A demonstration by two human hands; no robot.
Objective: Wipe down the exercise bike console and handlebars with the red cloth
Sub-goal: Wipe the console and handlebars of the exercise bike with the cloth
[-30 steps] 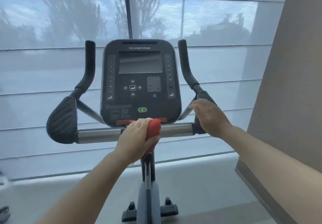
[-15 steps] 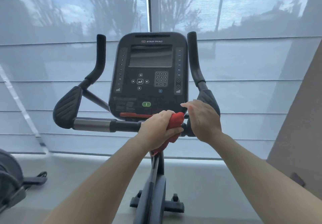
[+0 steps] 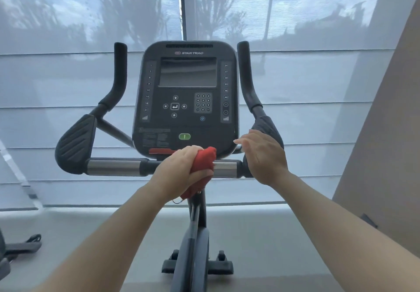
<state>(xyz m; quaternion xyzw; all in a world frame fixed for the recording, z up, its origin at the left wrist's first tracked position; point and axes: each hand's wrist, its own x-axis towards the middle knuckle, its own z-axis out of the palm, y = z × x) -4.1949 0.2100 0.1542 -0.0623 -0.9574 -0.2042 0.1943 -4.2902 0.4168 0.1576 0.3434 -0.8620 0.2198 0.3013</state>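
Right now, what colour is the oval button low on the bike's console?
The button is green, clearest in the head view.

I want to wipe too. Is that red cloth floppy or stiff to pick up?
Probably floppy: the red cloth bunches up in the left hand and its end droops below the handlebar. Likely light too, since one hand holds it.

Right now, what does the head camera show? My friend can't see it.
A person's left hand grips a red cloth against the exercise bike's handlebar, just below the dark console. The right hand lies open over the right arm pad.
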